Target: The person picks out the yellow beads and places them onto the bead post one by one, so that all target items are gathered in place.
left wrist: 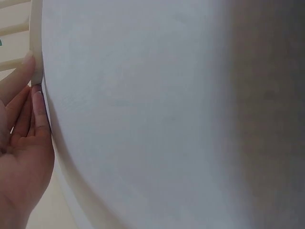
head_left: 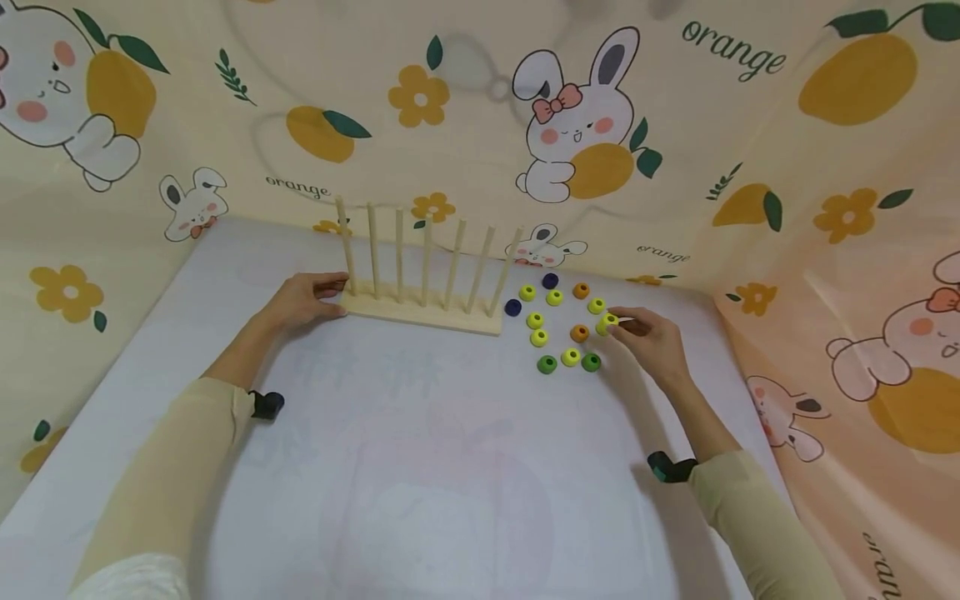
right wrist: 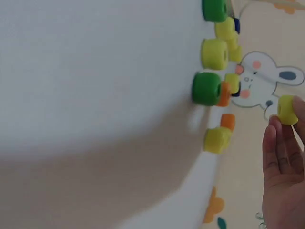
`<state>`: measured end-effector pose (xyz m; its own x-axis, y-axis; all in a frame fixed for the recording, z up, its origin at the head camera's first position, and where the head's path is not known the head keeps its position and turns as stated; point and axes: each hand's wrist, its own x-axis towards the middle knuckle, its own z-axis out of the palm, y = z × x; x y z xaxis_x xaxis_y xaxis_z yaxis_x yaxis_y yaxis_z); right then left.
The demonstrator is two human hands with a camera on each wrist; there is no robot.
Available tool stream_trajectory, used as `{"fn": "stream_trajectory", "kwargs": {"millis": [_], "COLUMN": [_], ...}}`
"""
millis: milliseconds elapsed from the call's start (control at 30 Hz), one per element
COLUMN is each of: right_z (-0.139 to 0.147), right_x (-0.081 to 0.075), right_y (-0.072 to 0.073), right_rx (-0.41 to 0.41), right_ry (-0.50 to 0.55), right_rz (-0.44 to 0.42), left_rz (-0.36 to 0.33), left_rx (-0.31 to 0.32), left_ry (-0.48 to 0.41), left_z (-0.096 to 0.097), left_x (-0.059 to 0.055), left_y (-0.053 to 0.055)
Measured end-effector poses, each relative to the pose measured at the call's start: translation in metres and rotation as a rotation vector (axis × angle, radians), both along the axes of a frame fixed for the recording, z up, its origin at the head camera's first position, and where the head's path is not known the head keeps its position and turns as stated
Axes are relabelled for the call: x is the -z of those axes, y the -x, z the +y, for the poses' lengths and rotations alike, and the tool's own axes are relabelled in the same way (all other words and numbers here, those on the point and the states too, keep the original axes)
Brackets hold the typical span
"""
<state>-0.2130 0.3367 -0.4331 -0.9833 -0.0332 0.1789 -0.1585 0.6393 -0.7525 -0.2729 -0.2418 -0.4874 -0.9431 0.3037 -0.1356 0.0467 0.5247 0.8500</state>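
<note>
A pale wooden peg stand [head_left: 420,319] with several upright pegs stands toward the back of the table. My left hand [head_left: 303,298] holds the left end of its base, and the left wrist view shows the thumb on the base's edge [left wrist: 36,43]. Between thumb and fingertips, my right hand [head_left: 654,342] pinches a yellow bead [head_left: 606,325]. In the right wrist view that bead [right wrist: 287,109] is raised off the table. Loose beads lie between the stand and my right hand: several yellow [head_left: 538,337], two orange [head_left: 580,333], two green [head_left: 547,364] and two dark blue [head_left: 513,307].
The white table [head_left: 420,467] runs up to a patterned cloth [head_left: 465,150] with rabbits and oranges at the back and sides. Black wrist cameras [head_left: 267,406] sit at both sleeve cuffs. The pegs are bare.
</note>
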Motion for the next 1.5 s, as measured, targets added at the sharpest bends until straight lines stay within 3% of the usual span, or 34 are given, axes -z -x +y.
{"fn": "stream_trajectory", "kwargs": {"millis": [133, 467, 700, 1133, 1500], "right_z": [-0.009, -0.036, -0.052, -0.085, -0.115], "right_x": [-0.009, -0.036, -0.054, -0.082, -0.102], "right_y": [0.006, 0.022, 0.029, 0.045, 0.057], "right_rx": [-0.018, -0.079, -0.125, -0.209, -0.28], "right_ry": [0.003, -0.012, -0.057, 0.024, 0.047], "right_rz": [-0.004, 0.068, 0.116, 0.12, 0.176], "left_rz": [-0.031, -0.054, -0.038, -0.04, 0.003], "left_rx": [-0.004, -0.009, -0.013, -0.02, -0.025], "left_ry": [-0.039, -0.025, -0.013, -0.009, 0.062], "left_z": [0.0, 0.001, 0.002, 0.005, 0.009], "left_x": [-0.002, -0.006, -0.005, -0.005, -0.011], "left_y": [-0.001, -0.003, -0.002, -0.003, -0.002]}}
